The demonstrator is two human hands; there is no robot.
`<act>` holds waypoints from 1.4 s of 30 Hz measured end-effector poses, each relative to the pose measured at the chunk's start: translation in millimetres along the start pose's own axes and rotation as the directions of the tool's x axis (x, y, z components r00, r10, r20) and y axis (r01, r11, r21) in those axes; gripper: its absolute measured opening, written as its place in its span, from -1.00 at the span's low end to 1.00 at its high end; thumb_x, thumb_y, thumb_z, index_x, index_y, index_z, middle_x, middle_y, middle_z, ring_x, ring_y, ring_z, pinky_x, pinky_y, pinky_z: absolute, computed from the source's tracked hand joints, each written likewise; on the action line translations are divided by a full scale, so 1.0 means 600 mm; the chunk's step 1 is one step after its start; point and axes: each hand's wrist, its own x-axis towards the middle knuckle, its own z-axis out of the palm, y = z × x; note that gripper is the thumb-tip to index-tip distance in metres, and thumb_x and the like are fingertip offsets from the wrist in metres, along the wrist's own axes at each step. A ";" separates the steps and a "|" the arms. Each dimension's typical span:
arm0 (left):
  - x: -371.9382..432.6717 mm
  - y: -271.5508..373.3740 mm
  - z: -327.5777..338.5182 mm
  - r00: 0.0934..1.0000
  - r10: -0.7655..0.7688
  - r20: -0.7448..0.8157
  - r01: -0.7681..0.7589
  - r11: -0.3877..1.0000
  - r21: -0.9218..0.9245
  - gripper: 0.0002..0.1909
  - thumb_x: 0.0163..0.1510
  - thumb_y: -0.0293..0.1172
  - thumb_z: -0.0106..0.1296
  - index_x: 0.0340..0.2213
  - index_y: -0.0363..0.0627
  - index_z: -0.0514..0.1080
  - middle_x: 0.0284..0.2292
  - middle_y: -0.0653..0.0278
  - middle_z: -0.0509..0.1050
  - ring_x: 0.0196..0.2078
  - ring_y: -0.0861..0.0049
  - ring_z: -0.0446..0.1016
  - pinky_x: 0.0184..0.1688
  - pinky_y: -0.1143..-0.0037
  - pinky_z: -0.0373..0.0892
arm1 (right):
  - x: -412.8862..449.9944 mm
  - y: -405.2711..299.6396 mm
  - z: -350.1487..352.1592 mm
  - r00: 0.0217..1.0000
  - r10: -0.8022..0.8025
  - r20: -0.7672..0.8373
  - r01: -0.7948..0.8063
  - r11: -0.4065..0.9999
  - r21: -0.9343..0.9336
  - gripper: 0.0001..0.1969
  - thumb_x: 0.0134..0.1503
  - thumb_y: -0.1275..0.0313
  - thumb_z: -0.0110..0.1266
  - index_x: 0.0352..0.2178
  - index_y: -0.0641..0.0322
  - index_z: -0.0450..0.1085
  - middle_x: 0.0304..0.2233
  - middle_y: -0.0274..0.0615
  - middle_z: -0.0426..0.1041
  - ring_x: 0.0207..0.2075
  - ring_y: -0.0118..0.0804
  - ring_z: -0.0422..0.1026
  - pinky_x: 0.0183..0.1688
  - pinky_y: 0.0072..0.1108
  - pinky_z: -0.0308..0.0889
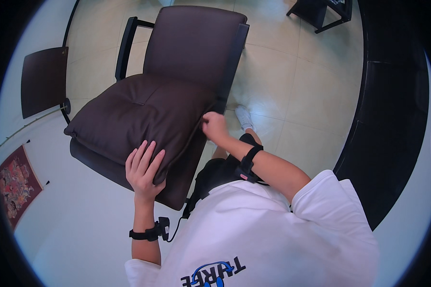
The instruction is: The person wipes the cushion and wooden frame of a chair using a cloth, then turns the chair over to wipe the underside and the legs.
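A plump dark brown cushion (129,107), apparently leather, lies across the near padded section (177,195) of a brown armchair with a dark frame. My left hand (143,170) grasps its near corner, fingers spread over the top and the thumb low at the corner. At the cushion's right side, my right hand (214,126) has its fingers curled against the seamed edge; the fingertips are partly hidden. Beyond the cushion stretches the chair's flat far padded section (195,43), flanked by a left armrest (125,48) and a right armrest (233,64).
A dark side table (319,14) stands on the tiled floor (291,82) at the top right. Along the right runs a long black surface (391,125). A brown panel (45,82) and a red wall hanging (18,186) are at the left. Each wrist wears a strapped, cabled device.
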 end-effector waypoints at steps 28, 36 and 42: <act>-0.042 -0.004 0.030 0.963 0.166 -0.214 -0.185 0.980 -0.075 -0.71 -0.10 -0.56 0.20 -0.25 -0.17 0.55 -0.10 0.13 0.50 -0.01 0.18 0.45 0.04 0.32 0.31 | -0.020 0.022 0.016 0.991 0.129 0.046 -0.130 0.991 0.027 -0.80 -0.10 0.36 0.18 -0.41 0.19 0.50 -0.40 0.03 0.51 -0.30 0.05 0.49 -0.21 -0.34 0.39; -0.046 -0.008 0.036 0.953 0.172 -0.249 -0.201 0.975 -0.094 -0.64 -0.16 -0.49 0.19 -0.22 -0.06 0.55 -0.08 0.17 0.49 0.02 0.22 0.43 0.04 0.32 0.28 | -0.119 -0.112 -0.028 0.986 -0.128 0.104 0.105 0.974 0.199 -0.86 -0.09 0.43 0.09 -0.47 0.24 0.51 -0.53 -0.03 0.46 -0.46 -0.09 0.47 -0.37 -0.39 0.35; -0.038 0.010 0.018 0.969 0.206 -0.135 -0.215 0.975 -0.053 -0.58 -0.20 -0.52 0.16 -0.18 -0.05 0.53 -0.05 0.18 0.47 0.07 0.23 0.38 0.11 0.33 0.18 | -0.201 -0.208 -0.087 0.945 -0.312 0.103 0.249 0.884 0.395 -0.79 -0.04 0.28 0.20 -0.59 0.21 0.50 -0.66 -0.14 0.43 -0.60 -0.23 0.43 -0.48 -0.47 0.30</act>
